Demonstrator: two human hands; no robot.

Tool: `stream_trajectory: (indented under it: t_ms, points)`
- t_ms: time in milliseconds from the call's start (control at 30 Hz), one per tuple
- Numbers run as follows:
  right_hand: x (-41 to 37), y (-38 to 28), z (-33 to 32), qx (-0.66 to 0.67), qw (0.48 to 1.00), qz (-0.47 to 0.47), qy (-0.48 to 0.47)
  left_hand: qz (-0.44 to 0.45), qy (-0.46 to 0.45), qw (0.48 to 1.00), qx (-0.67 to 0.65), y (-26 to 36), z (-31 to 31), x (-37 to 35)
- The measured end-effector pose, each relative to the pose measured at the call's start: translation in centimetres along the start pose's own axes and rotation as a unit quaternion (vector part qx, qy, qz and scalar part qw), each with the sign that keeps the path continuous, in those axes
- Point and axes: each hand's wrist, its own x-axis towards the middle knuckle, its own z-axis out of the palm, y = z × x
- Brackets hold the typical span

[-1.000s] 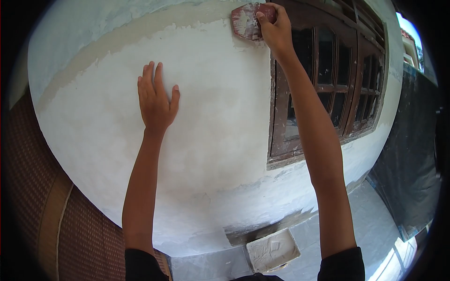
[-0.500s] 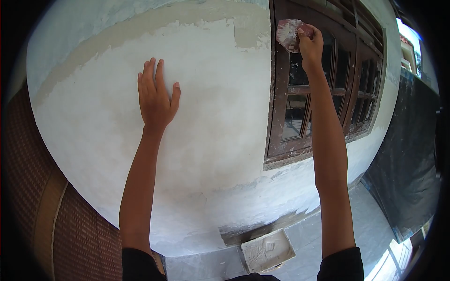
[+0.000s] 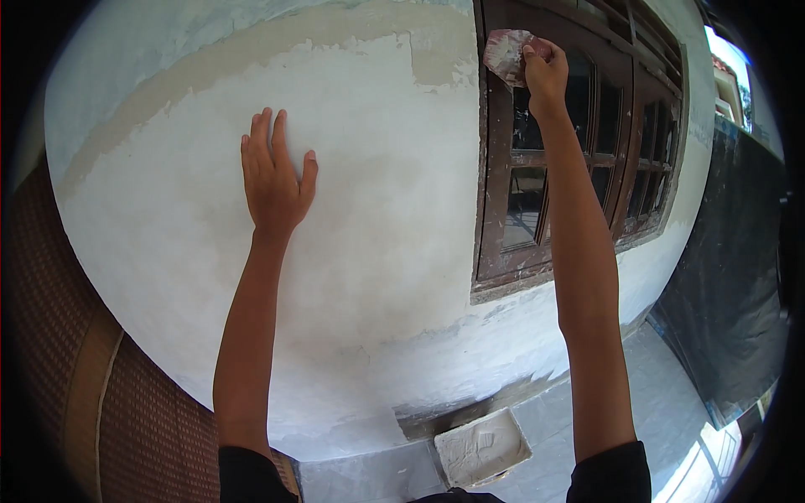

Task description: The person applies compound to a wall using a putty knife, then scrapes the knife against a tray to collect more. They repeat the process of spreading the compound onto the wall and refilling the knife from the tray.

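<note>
My left hand (image 3: 275,178) lies flat on the white wall (image 3: 377,210), fingers stretched upward and thumb held away from them. Up at the top left corner of the window (image 3: 496,226), my right hand (image 3: 547,74) pinches a flat reddish putty spreader (image 3: 506,57) between thumb and fingers. White paste is smeared over the spreader's face. In this view the spreader overlaps the dark brown window frame, close to where the frame meets the wall.
A rectangular tray (image 3: 442,457) of pale putty stands on the grey floor (image 3: 537,440) below the wall. Woven brown panels (image 3: 138,419) run along the left side. On the right hangs a black sheet (image 3: 738,268). Beige unpainted bands cross the wall's upper part.
The view has shifted slightly. My right hand and the spreader have moved a little left and up toward the window's edge. My left hand stays on the same patch of wall.
</note>
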Motion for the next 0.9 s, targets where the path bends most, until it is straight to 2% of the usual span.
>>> stream_trajectory:
  t_ms: [133,200,233,267,333,400,467,600,667,800,867,900]
  points:
    - [-1.3,-1.6,1.1,0.029,0.999,0.002,-0.042,-0.002,0.007,1.000,0.024,0.0,0.3,0.0]
    - [-1.4,-1.7,3.2,0.005,0.988,-0.061,-0.141,0.000,0.001,1.000,0.013,-0.1,0.3,-0.1]
    - [-1.6,-1.7,4.2,-0.036,0.981,-0.119,-0.151,0.001,-0.004,1.000,0.003,-0.3,0.2,-0.1]
    - [-1.8,-1.7,4.2,-0.032,0.981,-0.118,-0.150,0.004,-0.004,1.000,0.005,-0.4,0.1,0.0]
    - [-2.1,-1.9,3.7,-0.104,0.986,-0.060,-0.117,-0.002,-0.010,1.000,-0.004,-0.3,0.0,0.0]
    - [-0.6,0.2,1.2,-0.071,0.991,-0.058,-0.099,-0.002,-0.005,1.000,-0.004,-0.3,0.1,-0.1]
    - [-0.3,0.6,-0.9,-0.034,0.999,-0.005,-0.041,-0.001,0.000,1.000,-0.004,-0.1,0.1,-0.2]
    - [-1.3,-0.9,0.3,-0.011,0.998,-0.024,-0.048,-0.005,0.004,1.000,0.026,0.0,0.2,0.0]
    - [-1.6,-1.8,3.2,-0.020,0.986,-0.133,-0.095,-0.002,0.005,1.000,0.027,0.0,0.2,0.0]
    - [-1.9,-2.4,6.0,-0.077,0.981,-0.164,-0.069,0.003,-0.001,1.000,0.012,-0.3,0.0,0.0]
    - [0.0,-1.2,4.3,-0.063,0.990,-0.079,-0.095,0.004,-0.004,1.000,0.003,-0.3,0.0,0.0]
    - [-0.2,-1.0,3.3,-0.073,0.995,-0.043,-0.061,0.004,-0.002,1.000,0.005,-0.3,0.0,0.1]
